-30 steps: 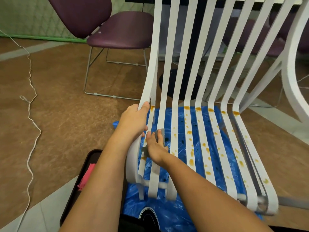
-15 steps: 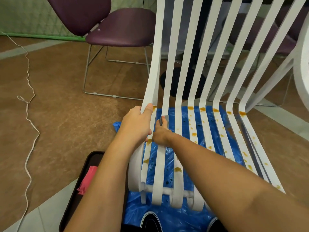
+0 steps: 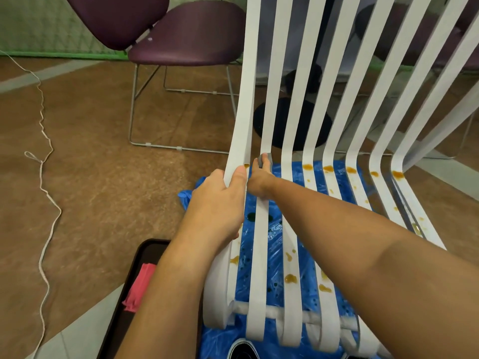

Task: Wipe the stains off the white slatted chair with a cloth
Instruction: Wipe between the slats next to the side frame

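The white slatted chair point(image 3: 250, 73) fills the middle and right of the view, seat near, back rising far. Orange stains point(image 3: 290, 278) dot the seat slats, with a row of them along the bend where seat meets back. Up at that bend, the right hand point(image 3: 259, 183) has its fingers curled round a grey cloth point(image 3: 268, 163), pressing it onto the second slat from the left. Just beside it, the left hand point(image 3: 217, 203) grips the outer left slat, fingers wrapped together round the edge, thumb laid along the top. A blue plastic sheet point(image 3: 274, 255) lies under the seat. Near left on the floor, a black tray point(image 3: 145, 250) holds a pink rag point(image 3: 141, 288). Far left stands a purple chair point(image 3: 186, 35), and a white cord point(image 3: 44, 177) trails down the brown floor.
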`<state>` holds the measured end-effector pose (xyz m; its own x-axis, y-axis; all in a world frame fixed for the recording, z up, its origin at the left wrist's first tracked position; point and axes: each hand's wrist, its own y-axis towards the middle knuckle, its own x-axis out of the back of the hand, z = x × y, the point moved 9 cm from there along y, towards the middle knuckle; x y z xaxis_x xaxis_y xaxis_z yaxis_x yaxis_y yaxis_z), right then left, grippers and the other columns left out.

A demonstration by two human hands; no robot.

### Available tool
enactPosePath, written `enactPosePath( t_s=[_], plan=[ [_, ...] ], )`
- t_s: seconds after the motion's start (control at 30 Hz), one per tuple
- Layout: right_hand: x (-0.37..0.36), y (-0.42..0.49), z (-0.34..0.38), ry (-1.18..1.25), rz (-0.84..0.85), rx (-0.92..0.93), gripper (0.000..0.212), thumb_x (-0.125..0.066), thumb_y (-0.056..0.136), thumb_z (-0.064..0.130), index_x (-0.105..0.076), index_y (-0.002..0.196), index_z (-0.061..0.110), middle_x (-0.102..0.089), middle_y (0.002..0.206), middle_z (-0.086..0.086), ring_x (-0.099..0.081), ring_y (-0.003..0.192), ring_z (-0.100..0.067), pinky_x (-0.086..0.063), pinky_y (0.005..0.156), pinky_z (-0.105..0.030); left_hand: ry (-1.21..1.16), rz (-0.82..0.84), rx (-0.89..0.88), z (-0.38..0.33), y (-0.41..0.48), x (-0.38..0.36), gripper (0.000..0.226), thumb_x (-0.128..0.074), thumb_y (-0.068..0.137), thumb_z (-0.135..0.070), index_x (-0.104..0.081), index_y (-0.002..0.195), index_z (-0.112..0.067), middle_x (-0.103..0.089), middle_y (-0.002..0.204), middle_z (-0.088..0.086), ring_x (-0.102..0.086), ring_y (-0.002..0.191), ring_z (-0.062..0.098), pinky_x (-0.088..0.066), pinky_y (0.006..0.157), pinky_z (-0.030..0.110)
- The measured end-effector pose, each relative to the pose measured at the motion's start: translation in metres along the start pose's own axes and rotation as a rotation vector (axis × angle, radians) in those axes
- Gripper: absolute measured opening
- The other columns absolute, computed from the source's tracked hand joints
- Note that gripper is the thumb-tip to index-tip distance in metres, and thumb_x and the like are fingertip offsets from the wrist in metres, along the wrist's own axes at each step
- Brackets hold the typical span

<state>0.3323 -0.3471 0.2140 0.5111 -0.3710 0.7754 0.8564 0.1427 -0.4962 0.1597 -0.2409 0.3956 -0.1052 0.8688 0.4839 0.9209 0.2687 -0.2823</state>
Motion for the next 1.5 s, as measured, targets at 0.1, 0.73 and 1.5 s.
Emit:
enactPosePath(
  t_s=[0.1,0.73,1.5],
  plan=[
    [0.002,-0.004,0.001,0.053,-0.028,-0.031,0.098,-0.054,0.095,0.005,0.024,0.153,0.019,0.035,0.158,0.000,0.002,0.151,-0.034,-0.028,0.118,-0.046,-0.009,-0.004,0.009,-0.001,-0.001,0.000,0.031,-0.036,0.104,-0.055,-0.051,0.092,-0.032,-0.064,0.082,0.006,-0.055,0.058,0.014,-0.041,0.034,0.015],
    [-0.058,-0.133,0.006,-0.131,0.025,0.046,0.085,-0.049,0.096,0.005,0.014,0.152,-0.001,0.036,0.156,-0.011,0.017,0.150,-0.027,-0.038,0.112,-0.042,0.002,-0.020,0.007,-0.003,-0.003,0.001,0.041,-0.033,0.106,-0.051,-0.056,0.119,-0.019,-0.066,0.095,0.013,-0.056,0.052,0.010,-0.041,0.035,0.018],
    [-0.140,-0.274,-0.007,0.021,0.010,0.057,0.099,-0.052,0.090,0.011,0.027,0.150,0.009,0.044,0.152,0.001,-0.038,0.122,-0.039,-0.039,0.106,-0.044,-0.003,-0.023,0.032,-0.005,-0.010,0.001,0.041,-0.030,0.107,-0.052,-0.052,0.124,-0.022,-0.066,0.086,0.009,-0.058,0.060,0.013,-0.043,0.038,0.018]
  ],
)
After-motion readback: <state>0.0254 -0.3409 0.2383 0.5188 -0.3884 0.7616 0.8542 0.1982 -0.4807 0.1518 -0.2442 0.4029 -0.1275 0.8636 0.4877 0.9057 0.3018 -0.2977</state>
